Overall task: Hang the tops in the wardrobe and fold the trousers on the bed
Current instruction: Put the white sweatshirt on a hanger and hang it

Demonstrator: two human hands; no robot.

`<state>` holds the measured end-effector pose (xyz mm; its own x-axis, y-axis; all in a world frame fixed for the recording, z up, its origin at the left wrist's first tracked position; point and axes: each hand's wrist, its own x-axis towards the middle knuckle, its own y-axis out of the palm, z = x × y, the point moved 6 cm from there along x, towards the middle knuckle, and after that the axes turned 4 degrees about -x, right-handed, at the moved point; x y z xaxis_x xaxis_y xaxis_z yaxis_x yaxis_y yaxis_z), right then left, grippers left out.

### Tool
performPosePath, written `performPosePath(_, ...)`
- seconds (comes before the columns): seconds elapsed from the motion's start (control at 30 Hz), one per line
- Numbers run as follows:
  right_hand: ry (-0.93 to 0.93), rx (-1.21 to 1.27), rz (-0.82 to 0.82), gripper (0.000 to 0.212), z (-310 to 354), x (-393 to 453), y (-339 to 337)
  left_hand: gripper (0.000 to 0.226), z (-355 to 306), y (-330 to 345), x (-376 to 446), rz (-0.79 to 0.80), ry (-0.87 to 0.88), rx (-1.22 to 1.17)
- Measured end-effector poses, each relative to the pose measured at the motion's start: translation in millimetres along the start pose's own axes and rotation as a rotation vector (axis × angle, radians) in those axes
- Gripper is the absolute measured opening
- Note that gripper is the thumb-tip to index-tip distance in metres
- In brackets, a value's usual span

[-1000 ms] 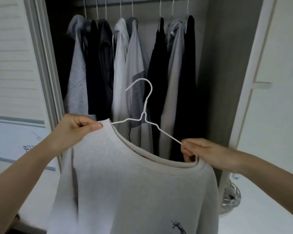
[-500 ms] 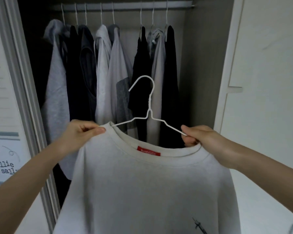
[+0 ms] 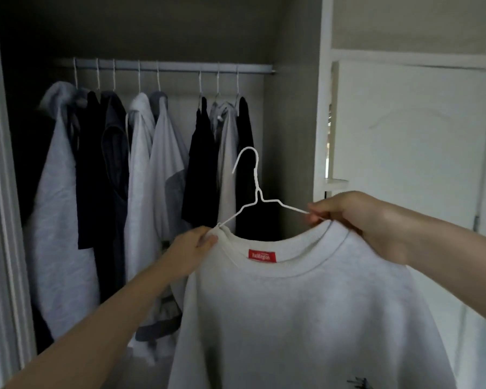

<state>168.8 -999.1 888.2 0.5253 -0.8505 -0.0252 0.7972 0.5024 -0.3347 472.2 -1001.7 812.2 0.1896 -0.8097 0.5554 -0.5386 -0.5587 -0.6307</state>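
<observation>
Looking through the head camera: I stood before the open wardrobe with both arms raised.
Sweatshirt: I held a pale grey sweatshirt (image 3: 306,318) up in front of me, to the right of the hanging clothes and below the rail, its neckline facing me with a red label (image 3: 262,256) inside the collar.
Hanger: a white wire hanger (image 3: 257,192) sat in the neck opening, its hook pointing up, its two arms running down to the collar at either side.
Left hand: my left hand (image 3: 192,248) pinched the left edge of the collar between thumb and curled fingers, right where the hanger's arm went into the cloth.
Right hand: my right hand (image 3: 357,217) was curled round the right shoulder of the sweatshirt, thumb and forefinger nipping the wire of the hanger's other arm.
Rail: the wardrobe rail (image 3: 174,67) ran across above, well over the hook and apart from it.
Hung tops: a row of grey, white and black tops (image 3: 141,178) hung from it on white hangers.
Door: a white door (image 3: 410,141) stood to the right.
</observation>
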Motion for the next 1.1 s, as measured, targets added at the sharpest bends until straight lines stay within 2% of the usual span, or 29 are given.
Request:
performPosePath(0.07, -0.002, -0.051, -0.032, 0.039, 10.4, -3.8, -9.0, 0.025, -8.8, 15.0, 15.2, 0.045, 0.000, 0.016)
performPosePath(0.2, 0.011, -0.119, -0.133, 0.024, 27.8, -12.2, -22.5, 0.033, -34.5, 43.1, 40.3, 0.136, 0.114, 0.055)
performPosePath(0.3, 0.014, -0.146, -0.150, 0.026, 38.2, -19.8, -28.7, 0.044, -56.2, 58.3, 60.0, 0.197, 0.204, 0.113)
performPosePath(0.4, -0.007, -0.178, -0.164, 0.035, 46.2, -25.0, -33.8, 0.052, -71.9, 72.5, 78.9, 0.259, 0.308, 0.271)
performPosePath(0.5, -0.093, -0.339, -0.313, 0.042, 59.4, -18.2, -48.1, 0.054, -78.7, 88.7, 96.7, 0.308, 0.347, 0.555)
performPosePath(0.63, -0.113, -0.436, -0.425, 0.046, 62.8, -3.8, -57.7, 0.057, -64.3, 99.0, 110.6, 0.303, 0.173, 0.981)
performPosePath(0.77, -0.135, -0.481, -0.492, 0.040, 77.2, 7.2, -61.0, 0.065, -37.8, 76.6, 113.3, 0.303, -0.012, 1.181)
performPosePath(0.83, -0.152, -0.491, -0.515, 0.039, 88.5, 13.7, -57.4, 0.071, -25.8, 59.9, 110.8, 0.273, -0.038, 1.227)
performPosePath(0.93, -0.195, -0.504, -0.524, 0.038, 102.8, 26.9, -49.5, 0.068, -10.4, 36.2, 104.5, 0.228, -0.064, 1.267)
performPosePath(1.03, -0.235, -0.501, -0.548, 0.054, 117.8, 43.5, -43.9, 0.068, 4.3, 18.5, 95.0, 0.230, -0.098, 1.278)
performPosePath(1.1, -0.280, -0.480, -0.567, 0.058, 131.6, 54.1, -39.9, 0.067, 11.3, 9.2, 88.6, 0.249, -0.103, 1.245)
